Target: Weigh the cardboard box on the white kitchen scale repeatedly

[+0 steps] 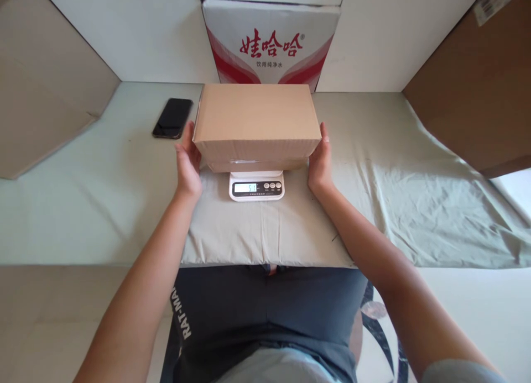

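Note:
A brown cardboard box (256, 115) is between my two hands, on or just over a white digital scale (256, 188); I cannot tell how much of its weight rests there. My left hand (189, 163) presses against the box's left side, thumb and fingers partly behind it. On the opposite side, my right hand (321, 161) grips the right edge, its fingertips showing beside the corner. The scale's display reads what looks like 51, with several round buttons beside it. Its weighing plate is hidden beneath the box.
A black phone (173, 118) lies left of the box on the pale green cloth (124, 206). Behind stands a white and red carton (271, 46) with printed characters. Large brown cardboard panels rise at the left (50, 90) and right (477, 90).

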{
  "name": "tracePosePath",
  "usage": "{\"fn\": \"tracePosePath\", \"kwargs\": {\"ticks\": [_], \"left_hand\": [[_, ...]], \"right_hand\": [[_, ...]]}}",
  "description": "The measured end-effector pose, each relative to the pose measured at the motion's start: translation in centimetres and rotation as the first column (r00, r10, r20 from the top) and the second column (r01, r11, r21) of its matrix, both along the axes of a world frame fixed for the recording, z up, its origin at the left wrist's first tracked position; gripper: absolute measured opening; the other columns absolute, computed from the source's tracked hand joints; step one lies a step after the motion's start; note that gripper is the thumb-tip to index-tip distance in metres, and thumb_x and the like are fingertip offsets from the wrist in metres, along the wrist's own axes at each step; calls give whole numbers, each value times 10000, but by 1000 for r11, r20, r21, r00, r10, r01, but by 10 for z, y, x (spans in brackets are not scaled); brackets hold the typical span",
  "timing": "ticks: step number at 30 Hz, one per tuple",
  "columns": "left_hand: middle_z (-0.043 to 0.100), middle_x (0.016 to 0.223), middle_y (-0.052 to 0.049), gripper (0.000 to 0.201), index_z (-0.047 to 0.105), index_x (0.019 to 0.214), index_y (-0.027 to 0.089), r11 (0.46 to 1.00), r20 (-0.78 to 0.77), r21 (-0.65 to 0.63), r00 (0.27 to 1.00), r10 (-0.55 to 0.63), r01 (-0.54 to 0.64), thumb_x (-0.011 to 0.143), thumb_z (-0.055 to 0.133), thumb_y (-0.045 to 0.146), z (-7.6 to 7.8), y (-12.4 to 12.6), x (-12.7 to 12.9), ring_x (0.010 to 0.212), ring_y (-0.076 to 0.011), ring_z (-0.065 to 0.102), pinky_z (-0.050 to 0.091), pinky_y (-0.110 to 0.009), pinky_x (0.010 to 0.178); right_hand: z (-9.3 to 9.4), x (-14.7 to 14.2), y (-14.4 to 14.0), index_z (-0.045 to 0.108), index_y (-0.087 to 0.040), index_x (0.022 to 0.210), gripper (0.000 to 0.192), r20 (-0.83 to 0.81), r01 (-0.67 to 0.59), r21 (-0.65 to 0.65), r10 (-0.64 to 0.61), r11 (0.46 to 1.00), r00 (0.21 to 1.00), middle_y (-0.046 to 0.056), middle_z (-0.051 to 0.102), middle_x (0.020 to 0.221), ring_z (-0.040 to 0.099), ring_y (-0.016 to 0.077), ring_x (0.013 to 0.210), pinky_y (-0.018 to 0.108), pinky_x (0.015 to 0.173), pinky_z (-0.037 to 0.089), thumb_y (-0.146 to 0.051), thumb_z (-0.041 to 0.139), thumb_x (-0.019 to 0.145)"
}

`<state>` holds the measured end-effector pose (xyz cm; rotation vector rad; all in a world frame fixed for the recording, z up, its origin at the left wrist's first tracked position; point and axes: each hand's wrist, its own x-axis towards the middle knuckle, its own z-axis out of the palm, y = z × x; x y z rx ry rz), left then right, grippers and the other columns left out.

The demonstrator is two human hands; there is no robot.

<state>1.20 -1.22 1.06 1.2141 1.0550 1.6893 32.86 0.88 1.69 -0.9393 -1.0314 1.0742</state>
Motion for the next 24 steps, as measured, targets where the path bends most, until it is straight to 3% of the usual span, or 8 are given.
{"fn": "tracePosePath", "kwargs": {"ticks": [4, 9, 13, 20, 24], "left_hand": [[562, 1670, -45, 864, 642, 1433, 272, 996, -26, 80, 999, -37, 39, 896, 442, 918, 4, -12, 10, 1645, -316, 384, 338, -436, 1342], [649, 1581, -16, 785, 705, 1392, 372, 996, -62, 79, 998, -23, 28, 890, 434, 911, 12, -23, 19, 1628, -296, 418, 378, -443, 1328], [642, 1583, -13, 824, 713, 1383, 403, 999, -40, 43, 999, -10, 12, 830, 455, 956, 16, -25, 21, 1631, -315, 410, 378, -469, 1338], [623, 1595, 2, 868, 685, 1407, 414, 1000, -22, 6, 1000, -16, 16, 793, 460, 986, 16, -29, 25, 1710, -284, 224, 317, -473, 1388], [609, 1609, 8, 879, 677, 1416, 404, 1000, -16, 7, 1000, -9, 9, 781, 491, 983, 20, -33, 32, 1700, -292, 256, 333, -460, 1380]], "right_hand": [[15, -5, -15, 412, -452, 1623, 826, 39, -41, 60, 39, 997, 998, -114, 348, 1793, 223, 209, 1732, 486, 1454, 165, -870, 425, 910], [26, -14, -31, 470, -487, 1587, 745, 61, -74, 94, 68, 993, 996, -163, 397, 1761, 176, 196, 1741, 452, 1465, 160, -853, 412, 940], [24, -18, -32, 497, -455, 1578, 753, 55, -68, 88, 63, 994, 996, -150, 397, 1764, 201, 208, 1736, 437, 1459, 205, -850, 398, 945], [34, -21, -36, 555, -433, 1540, 818, 77, -87, 51, 83, 995, 994, -80, 566, 1660, 207, 251, 1737, 461, 1447, 256, -908, 375, 898], [39, -24, -42, 542, -456, 1548, 794, 104, -114, 53, 108, 992, 989, -94, 595, 1632, 217, 244, 1734, 456, 1450, 250, -896, 335, 920]]}}
